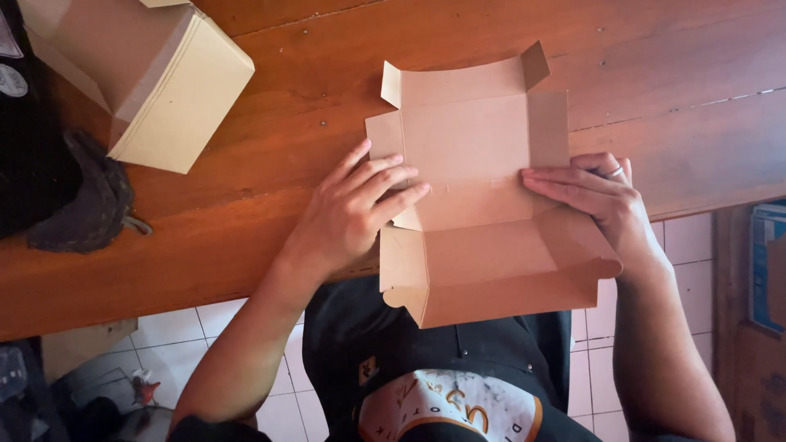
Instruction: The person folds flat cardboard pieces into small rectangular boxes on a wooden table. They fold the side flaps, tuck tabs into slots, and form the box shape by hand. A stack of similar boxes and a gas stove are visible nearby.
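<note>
The left hand (348, 214) and right hand (594, 196) press flat, unclenched, on the unfolded cardboard box (483, 188) overhanging the tabletop (246, 164) edge at 6 o'clock; light, stiff, creasable stock, probably best gripped along fold lines.

A wooden table (270, 139) of reddish-brown planks carries everything here, its near edge running across the lower part of the view above a pale tiled floor (205, 344). A flat, unfolded cardboard box blank (475, 147) lies on the planks near the middle, its lower part hanging over the table edge. At the upper left rests a stack of tan folded boxes (164, 78), and just beside it a dark cap (86, 200) sits near the left edge
</note>
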